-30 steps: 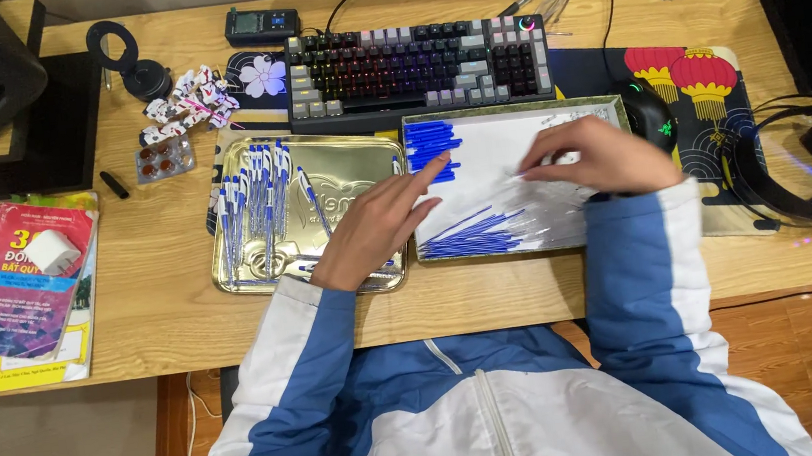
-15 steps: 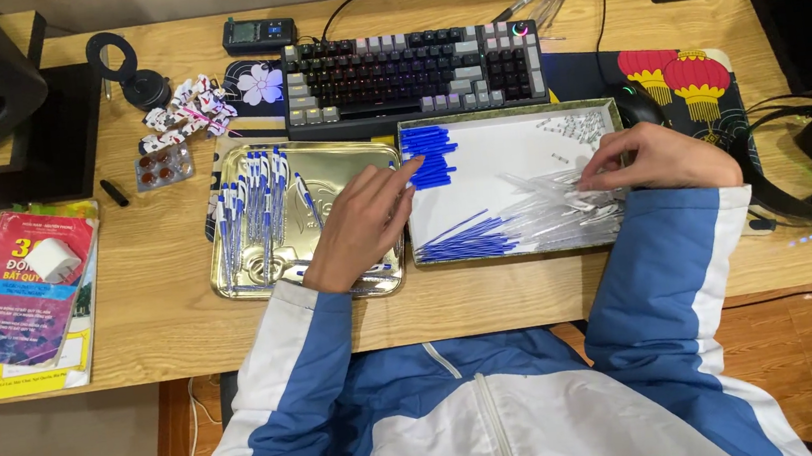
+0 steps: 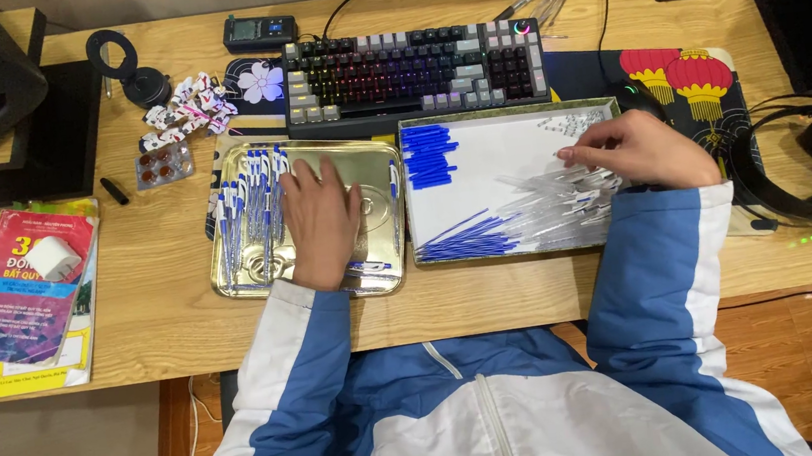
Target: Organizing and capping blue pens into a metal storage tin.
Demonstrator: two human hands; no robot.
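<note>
The left hand (image 3: 322, 222) lies palm down and open, fingers spread, on the silver metal tray (image 3: 373, 157), just beside a row of assembled blue-and-white pens (image 3: 249, 214) lined up along the tray's left side; it grips nothing that can be seen. The right hand (image 3: 641, 148) is curled over the white tray (image 3: 509, 152) to the right, fingertips pinching at the pile of clear pen barrels (image 3: 565, 209) (whether one is actually held is too small to tell). Beside that pile lie loose blue refills (image 3: 468, 240), and a stack of blue caps (image 3: 430, 155) sits in the tray's upper left corner. Judging by this, a finished pen has just been set down and a fresh barrel is being picked; the next move calls for pairing it with a refill. Compared with half a second ago, the left hand has moved left from the trays' shared edge onto the metal tray, and the right hand has barely shifted. A keyboard (image 3: 415, 76) sits behind both trays.
</note>
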